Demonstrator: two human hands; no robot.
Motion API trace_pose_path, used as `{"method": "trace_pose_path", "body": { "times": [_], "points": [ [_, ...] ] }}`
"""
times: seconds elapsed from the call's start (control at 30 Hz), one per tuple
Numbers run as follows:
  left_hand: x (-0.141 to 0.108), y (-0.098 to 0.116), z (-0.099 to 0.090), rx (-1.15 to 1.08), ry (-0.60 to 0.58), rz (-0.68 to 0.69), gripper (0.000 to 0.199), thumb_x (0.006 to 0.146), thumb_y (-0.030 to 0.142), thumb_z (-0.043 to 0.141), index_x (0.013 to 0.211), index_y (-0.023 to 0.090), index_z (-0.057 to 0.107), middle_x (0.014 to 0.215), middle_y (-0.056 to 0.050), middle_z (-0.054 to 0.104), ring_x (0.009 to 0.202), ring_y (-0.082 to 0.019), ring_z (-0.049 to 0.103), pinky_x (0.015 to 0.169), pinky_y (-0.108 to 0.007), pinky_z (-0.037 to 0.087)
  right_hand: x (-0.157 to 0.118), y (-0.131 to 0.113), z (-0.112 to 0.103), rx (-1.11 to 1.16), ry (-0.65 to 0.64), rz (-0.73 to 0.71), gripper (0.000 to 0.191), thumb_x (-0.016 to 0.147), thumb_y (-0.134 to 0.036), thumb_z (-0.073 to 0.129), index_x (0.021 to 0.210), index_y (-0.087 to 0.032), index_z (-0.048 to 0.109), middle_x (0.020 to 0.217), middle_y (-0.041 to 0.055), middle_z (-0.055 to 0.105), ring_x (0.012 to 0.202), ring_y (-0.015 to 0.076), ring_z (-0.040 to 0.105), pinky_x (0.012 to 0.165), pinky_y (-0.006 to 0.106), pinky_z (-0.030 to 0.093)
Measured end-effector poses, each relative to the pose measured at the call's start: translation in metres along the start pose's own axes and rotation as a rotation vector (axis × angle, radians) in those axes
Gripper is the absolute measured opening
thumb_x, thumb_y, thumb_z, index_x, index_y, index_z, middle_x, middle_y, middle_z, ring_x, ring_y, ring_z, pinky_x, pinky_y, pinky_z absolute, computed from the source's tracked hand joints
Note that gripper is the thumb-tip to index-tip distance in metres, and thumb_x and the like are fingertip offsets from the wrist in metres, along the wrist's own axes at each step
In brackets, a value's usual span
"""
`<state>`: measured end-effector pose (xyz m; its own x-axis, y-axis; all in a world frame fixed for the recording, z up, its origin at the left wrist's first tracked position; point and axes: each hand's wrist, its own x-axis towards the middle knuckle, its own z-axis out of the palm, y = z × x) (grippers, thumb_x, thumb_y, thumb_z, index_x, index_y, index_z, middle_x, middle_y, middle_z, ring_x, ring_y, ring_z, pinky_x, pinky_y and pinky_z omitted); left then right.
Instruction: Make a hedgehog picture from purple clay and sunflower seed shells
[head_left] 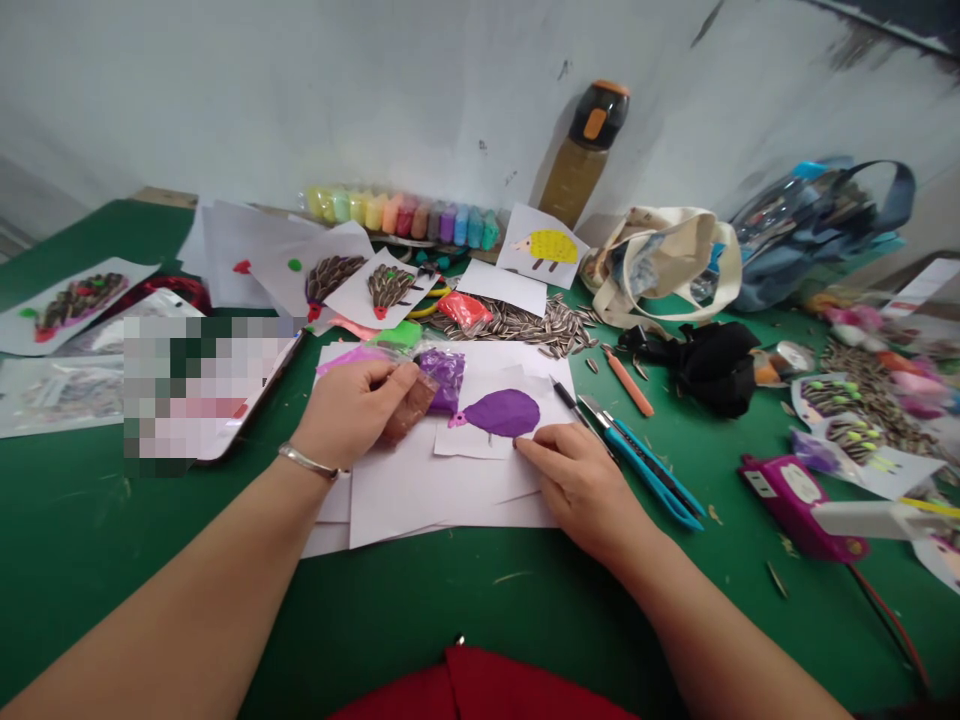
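A small white card (457,441) with a flat purple clay shape (504,413) and a pink bit at its left end lies on stacked white paper (435,500). My left hand (352,405) pinches a clear packet of brown clay (409,412) left of the card. Behind that packet is a bag of purple clay (442,375). My right hand (581,480) rests at the card's lower right, its fingertips bent at a small dark bit (516,443) under the purple shape; whether they grip it is unclear.
A pen (574,403), a blue cutter (641,455) and an orange stick (630,382) lie to the right. Sunflower seeds (525,325), seed-covered cards (390,284) and a bottle (581,155) stand behind. A magenta glue gun (802,500) is far right, a tablet (259,400) left.
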<state>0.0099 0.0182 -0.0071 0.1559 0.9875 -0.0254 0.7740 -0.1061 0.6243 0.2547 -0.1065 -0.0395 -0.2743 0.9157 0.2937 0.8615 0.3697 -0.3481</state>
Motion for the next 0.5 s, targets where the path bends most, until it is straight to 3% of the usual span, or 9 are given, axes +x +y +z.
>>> {"method": "trace_pose_path", "body": {
  "times": [0.2, 0.5],
  "points": [
    [-0.0005, 0.0019, 0.0, -0.014, 0.006, -0.002, 0.044, 0.082, 0.057, 0.046, 0.068, 0.022, 0.068, 0.066, -0.001, 0.067, 0.067, -0.019, 0.059, 0.059, -0.028, 0.041, -0.0019, 0.0055, -0.0011, 0.124, 0.001, 0.039, 0.038, 0.083, -0.001, 0.045, 0.111, -0.015, 0.068, 0.101, 0.0111, 0.062, 0.093, 0.0221, 0.055, 0.082, 0.037, 0.049],
    [-0.0008, 0.0027, -0.0008, -0.032, -0.008, 0.005, 0.043, 0.082, 0.058, 0.048, 0.065, 0.023, 0.066, 0.062, -0.001, 0.066, 0.064, -0.02, 0.058, 0.059, -0.029, 0.042, -0.0011, 0.0033, 0.002, -0.002, -0.022, 0.03, 0.038, 0.084, -0.003, 0.045, 0.112, -0.019, 0.066, 0.1, 0.0106, 0.062, 0.092, 0.0226, 0.054, 0.082, 0.039, 0.046]
  ]
}}
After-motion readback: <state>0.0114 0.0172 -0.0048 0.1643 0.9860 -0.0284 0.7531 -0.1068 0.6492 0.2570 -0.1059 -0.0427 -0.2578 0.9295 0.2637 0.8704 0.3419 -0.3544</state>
